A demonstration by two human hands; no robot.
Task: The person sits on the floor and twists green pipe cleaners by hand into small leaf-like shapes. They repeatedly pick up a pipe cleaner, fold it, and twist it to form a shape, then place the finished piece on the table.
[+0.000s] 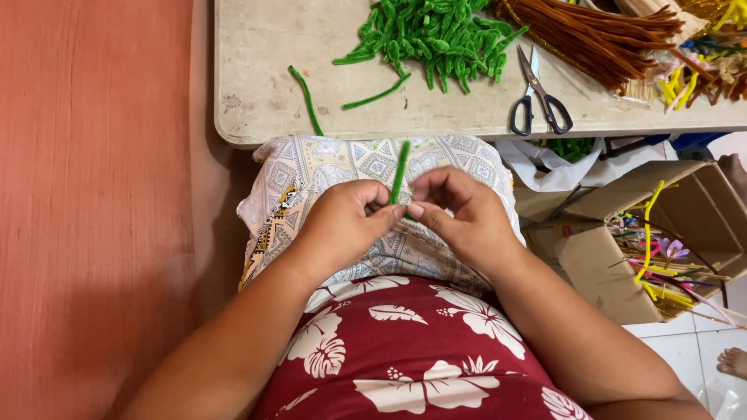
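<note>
- A pale table [257, 85] fills the top of the frame, with a pile of green fuzzy sticks [436, 35] and scissors [538, 97].
- A cardboard box [599, 272] at right holds colourful sticks.
- In the middle, the left hand [342, 222] and right hand [463, 214] both pinch one green fuzzy stick [400, 171].

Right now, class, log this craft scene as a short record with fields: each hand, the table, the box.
left hand: pinches the lower end of a green pipe cleaner
right hand: pinches the same pipe cleaner, fingertips meeting the left
table: green pile, two loose green pieces, scissors, brown bundle
cardboard box: at the person's right, holds mixed coloured stems
</note>
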